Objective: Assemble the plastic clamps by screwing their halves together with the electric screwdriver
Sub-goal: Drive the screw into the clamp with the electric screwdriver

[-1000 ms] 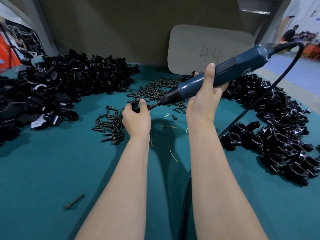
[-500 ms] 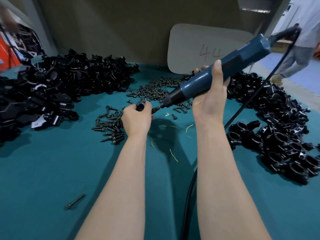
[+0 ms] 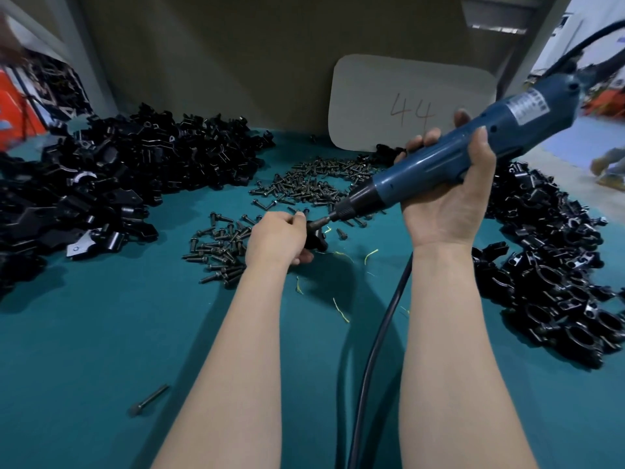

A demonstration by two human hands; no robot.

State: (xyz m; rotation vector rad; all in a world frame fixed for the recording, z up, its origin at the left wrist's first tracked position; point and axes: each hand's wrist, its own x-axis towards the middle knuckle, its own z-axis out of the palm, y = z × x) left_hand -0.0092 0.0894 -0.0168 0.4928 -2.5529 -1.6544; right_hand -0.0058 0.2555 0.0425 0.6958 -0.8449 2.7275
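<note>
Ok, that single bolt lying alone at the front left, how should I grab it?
Probably pinch the lone bolt mid-shank from above, fingers across its length: it lies flat and slanted on the table, with bare cloth on both sides.

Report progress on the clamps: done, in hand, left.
Done: a pile of ring-shaped clamps on the right looks assembled. In hand: the left hand grips one clamp while the right hand holds the electric screwdriver, bit at it. Left: a big heap of loose halves on the left and many screws between.
</note>
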